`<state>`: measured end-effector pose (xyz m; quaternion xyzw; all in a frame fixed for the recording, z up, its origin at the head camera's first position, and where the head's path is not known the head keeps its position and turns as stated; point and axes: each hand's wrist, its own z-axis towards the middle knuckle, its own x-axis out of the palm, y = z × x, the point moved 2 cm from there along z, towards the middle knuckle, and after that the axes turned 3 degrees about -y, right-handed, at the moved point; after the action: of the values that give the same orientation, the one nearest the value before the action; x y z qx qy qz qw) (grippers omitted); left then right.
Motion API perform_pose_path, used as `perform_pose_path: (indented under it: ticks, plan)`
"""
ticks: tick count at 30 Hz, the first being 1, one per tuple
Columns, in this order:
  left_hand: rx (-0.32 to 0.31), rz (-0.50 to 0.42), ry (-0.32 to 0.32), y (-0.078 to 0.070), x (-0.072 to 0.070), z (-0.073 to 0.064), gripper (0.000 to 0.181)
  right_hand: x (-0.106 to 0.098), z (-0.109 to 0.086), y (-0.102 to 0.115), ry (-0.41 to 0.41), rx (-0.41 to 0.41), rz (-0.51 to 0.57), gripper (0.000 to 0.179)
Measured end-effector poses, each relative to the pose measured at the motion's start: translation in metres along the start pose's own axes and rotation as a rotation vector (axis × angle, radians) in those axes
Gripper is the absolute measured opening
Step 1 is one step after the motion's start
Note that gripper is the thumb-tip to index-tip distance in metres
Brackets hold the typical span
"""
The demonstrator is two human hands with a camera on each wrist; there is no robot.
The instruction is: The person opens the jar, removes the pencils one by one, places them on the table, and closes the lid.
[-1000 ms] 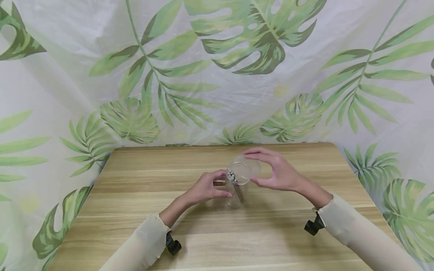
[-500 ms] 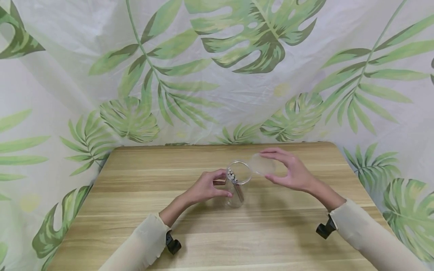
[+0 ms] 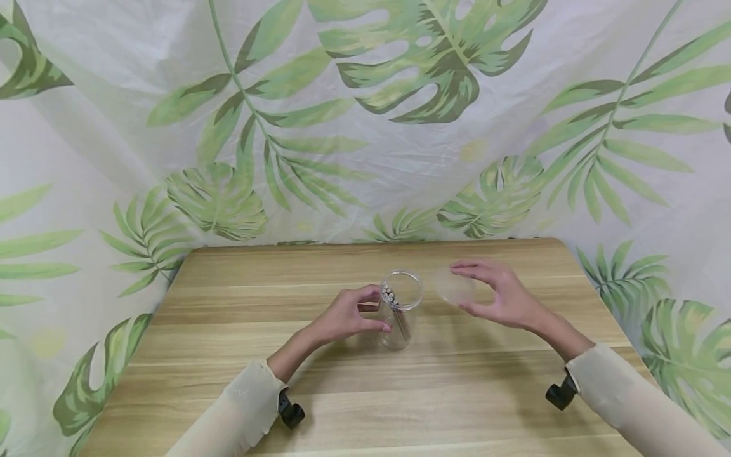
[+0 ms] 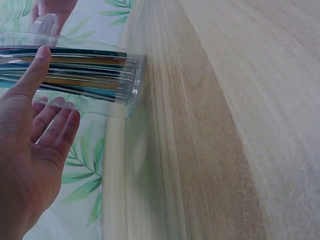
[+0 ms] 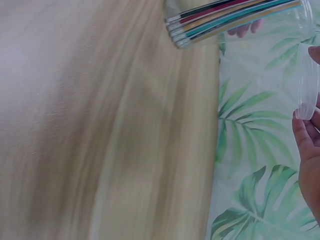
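A clear, open-topped jar (image 3: 394, 341) stands upright on the table, with several pencils (image 3: 403, 325) leaning inside against its left wall. My left hand (image 3: 347, 315) holds the jar's side, thumb in front and fingers behind. In the left wrist view the pencils (image 4: 85, 67) show dark, tan and teal barrels with metal ferrules at the jar's base. To the right of the jar, my right hand (image 3: 505, 295) pinches a round clear lid (image 3: 455, 287) by its edge, thumb below and fingers above. The right wrist view shows the lid (image 5: 306, 85) side-on, apart from the jar's mouth.
The wood-grain table (image 3: 320, 406) extends around both hands, its far edge just beyond them. A leaf-patterned cloth (image 3: 400, 171) hangs behind it. Black wrist cameras sit at both sleeves, one by the left cuff (image 3: 292, 412) and one by the right cuff (image 3: 561, 395).
My right hand has lifted the lid off the jar's mouth and carried it to the right. My left hand and the jar have stayed in place.
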<state>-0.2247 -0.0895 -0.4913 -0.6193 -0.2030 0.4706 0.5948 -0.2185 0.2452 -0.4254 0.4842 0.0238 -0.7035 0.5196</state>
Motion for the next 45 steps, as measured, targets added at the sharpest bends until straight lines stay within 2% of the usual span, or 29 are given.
perform_pose_path:
  ticks: [7, 18, 25, 34, 45]
  plan:
    - [-0.005, -0.001, 0.001, -0.002, -0.001, 0.0, 0.058, 0.01, -0.015, -0.006, 0.086, 0.012, 0.025, 0.06]
    - [-0.012, -0.006, 0.0, 0.001, 0.0, 0.0, 0.058, 0.032, -0.033, -0.006, 0.187, -0.057, 0.02, 0.064]
    - [-0.008, -0.007, 0.0, 0.001, 0.0, 0.0, 0.06, 0.051, -0.049, -0.004, 0.276, -0.016, 0.068, 0.065]
    - [0.004, 0.012, 0.0, 0.0, 0.0, 0.001, 0.058, 0.071, -0.059, -0.001, 0.317, -0.027, 0.2, 0.064]
    - [0.001, 0.016, 0.003, -0.001, 0.0, 0.001, 0.059, 0.089, -0.066, 0.007, 0.353, -0.067, 0.246, 0.064]
